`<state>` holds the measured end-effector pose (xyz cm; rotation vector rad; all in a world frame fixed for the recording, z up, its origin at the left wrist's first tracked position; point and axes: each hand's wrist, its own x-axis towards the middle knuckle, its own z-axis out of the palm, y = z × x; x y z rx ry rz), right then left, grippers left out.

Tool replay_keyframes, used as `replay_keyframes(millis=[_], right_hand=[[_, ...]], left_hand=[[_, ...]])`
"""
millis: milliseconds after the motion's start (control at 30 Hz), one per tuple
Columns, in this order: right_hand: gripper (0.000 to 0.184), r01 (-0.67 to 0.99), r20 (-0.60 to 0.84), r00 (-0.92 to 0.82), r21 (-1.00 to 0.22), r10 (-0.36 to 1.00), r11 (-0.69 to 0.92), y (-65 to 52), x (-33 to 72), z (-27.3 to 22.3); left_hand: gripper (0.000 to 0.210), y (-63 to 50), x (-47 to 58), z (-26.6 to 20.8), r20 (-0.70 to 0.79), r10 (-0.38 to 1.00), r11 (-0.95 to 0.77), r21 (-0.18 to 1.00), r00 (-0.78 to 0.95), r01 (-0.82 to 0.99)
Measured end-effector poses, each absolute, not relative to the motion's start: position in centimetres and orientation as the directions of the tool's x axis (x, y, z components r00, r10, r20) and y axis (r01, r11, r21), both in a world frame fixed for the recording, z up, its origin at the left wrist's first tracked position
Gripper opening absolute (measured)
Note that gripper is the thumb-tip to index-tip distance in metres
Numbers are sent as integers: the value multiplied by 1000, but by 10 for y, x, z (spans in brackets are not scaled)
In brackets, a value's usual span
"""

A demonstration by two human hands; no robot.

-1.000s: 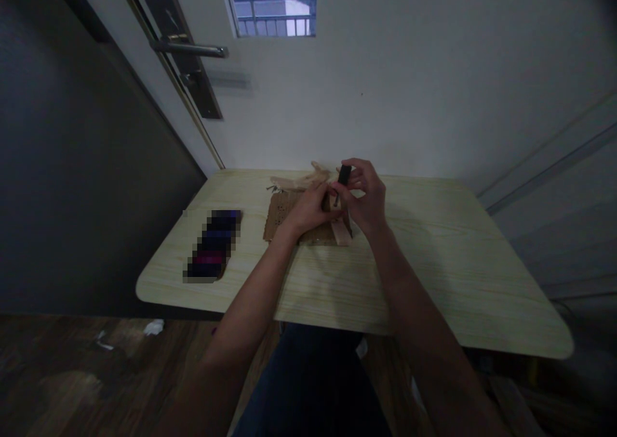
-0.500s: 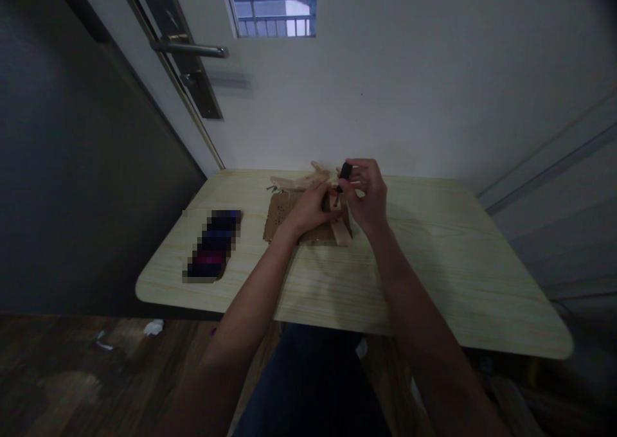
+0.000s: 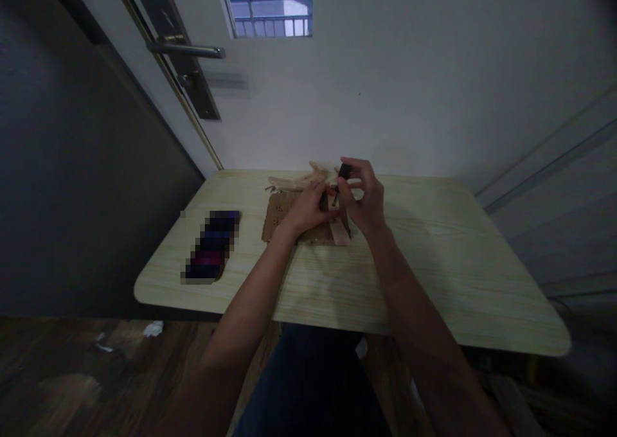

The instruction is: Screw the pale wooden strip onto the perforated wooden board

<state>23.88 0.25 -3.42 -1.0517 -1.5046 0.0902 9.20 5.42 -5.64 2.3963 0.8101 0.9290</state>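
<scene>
My right hand [image 3: 365, 196] is closed around the black handle of a screwdriver [image 3: 344, 171]. The shaft points down at a pale wooden strip [image 3: 340, 232], and a screw seems to stand at its tip, too small to be sure. With thumb and fingers, my left hand [image 3: 308, 213] grips the strip across its middle, hiding part of it. Beneath both lies a piece of brown cardboard [image 3: 276, 215] with small holes in its left part. A small orange-red thing [image 3: 331, 191] shows by my left fingertips.
More pale wood pieces [image 3: 292, 183] lie behind the cardboard, with small screws or nails [image 3: 270, 188] at their left end. A blurred-out phone [image 3: 212, 247] rests on the left of the table [image 3: 457, 250]. A white door with a metal handle [image 3: 187, 50] rises behind.
The screwdriver and my right hand have shifted very slightly, and the fingers have changed position a little on the handle. My left hand keeps its grip on the strip.
</scene>
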Motion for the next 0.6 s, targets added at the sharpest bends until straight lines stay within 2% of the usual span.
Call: replay_keyframes(millis=[167, 433, 600], right_hand=[[31, 454, 726, 157, -655, 669, 604, 5, 239, -36], [36, 488, 759, 270, -639, 593, 595, 10, 238, -38], [25, 527, 768, 213, -611, 605, 591, 7, 239, -36]], left_hand=[[36, 53, 92, -55, 438, 665, -722, 585, 605, 370], [39, 54, 92, -57, 451, 661, -729, 574, 600, 372], [38, 53, 92, -56, 449, 656, -731, 579, 606, 362]])
